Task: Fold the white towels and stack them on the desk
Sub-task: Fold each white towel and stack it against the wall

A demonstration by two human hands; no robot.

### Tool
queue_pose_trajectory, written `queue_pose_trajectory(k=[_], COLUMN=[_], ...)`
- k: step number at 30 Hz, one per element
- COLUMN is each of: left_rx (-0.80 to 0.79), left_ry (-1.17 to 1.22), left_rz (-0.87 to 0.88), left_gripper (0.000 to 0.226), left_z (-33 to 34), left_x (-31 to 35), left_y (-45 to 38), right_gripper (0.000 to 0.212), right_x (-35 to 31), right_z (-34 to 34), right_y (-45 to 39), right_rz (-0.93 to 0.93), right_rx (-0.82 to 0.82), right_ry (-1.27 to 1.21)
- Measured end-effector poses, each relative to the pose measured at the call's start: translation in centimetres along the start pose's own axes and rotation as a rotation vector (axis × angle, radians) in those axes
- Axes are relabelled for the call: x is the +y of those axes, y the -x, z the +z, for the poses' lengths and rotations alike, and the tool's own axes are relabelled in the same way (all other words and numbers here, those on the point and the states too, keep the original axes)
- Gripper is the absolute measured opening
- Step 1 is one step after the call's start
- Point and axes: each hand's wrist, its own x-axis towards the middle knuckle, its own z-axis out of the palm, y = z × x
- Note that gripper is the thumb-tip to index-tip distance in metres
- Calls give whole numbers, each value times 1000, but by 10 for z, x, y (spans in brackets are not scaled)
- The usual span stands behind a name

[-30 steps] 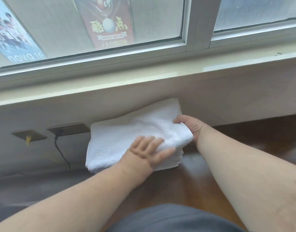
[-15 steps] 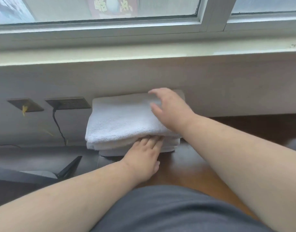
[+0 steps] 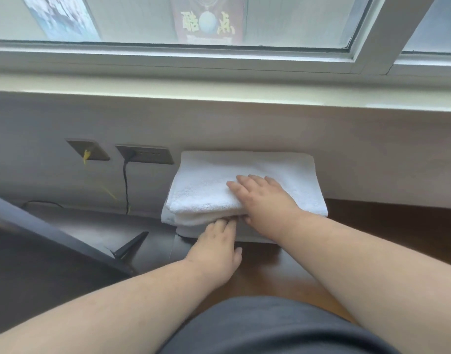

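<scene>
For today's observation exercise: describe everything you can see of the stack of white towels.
The stack of white towels is soft terry cloth, folded into flat rectangles, several layers showing at its near edge. It lies on the dark wooden desk, its back against the wall. The right hand rests flat on top; the left hand has its fingers against the front layers.

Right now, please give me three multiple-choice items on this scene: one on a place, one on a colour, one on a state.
1. Where does the towel stack stand?
A. on the windowsill
B. on the desk, against the wall
C. on the floor

2. What colour is the cable plugged into the wall socket?
A. black
B. red
C. blue

3. How does the right hand lie?
A. clenched, off the towels
B. flat on the top towel
C. holding the cable

Answers: 1 B, wood shows beside it; 2 A, dark cord hangs down; 3 B, straight fingers rest on top.
</scene>
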Motion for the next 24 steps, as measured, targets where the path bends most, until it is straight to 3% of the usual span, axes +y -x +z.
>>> queue_pose_trajectory(k=[2,4,6,9,12,13,15,17,19,22,24], left_rx=[9,46,93,312,490,520,550,498,419,215,50], left_ry=[-60,-57,119,898,1824,1991,2088,2163,2306,2399,2330], left_rz=[-9,-133,-273,-671,-1004,-1023,-978,-919,-858,-733,-537], left_gripper=[68,70,70,44,48,50,56,63,65,36,22], left_z=[-1,2,4,-11,-33,-39,-50,-57,-59,-63,-70], left_x=[-5,-7,-9,-18,-29,-32,-39,-46,-56,-58,-54], left_y=[1,1,0,-8,-21,-26,-32,-36,-42,-51,-62], right_gripper=[78,67,61,61,63,68,80,89,85,67,65], right_x=[-9,-12,-6,0,-12,-18,-31,-43,-47,-45,-43], right_z=[3,5,5,5,1,-2,-3,-4,-7,-14,-15], right_y=[-4,-6,-6,-1,-3,-7,-19,-31,-42,-48,-46], right_rz=[-49,-39,33,88,47,32,-1,-2,37,111,140], right_rx=[8,31,43,21,37,36,24,11,36,136,166], right_ry=[38,4,-105,-170,-104,-82,-33,-34,-119,-339,-446])
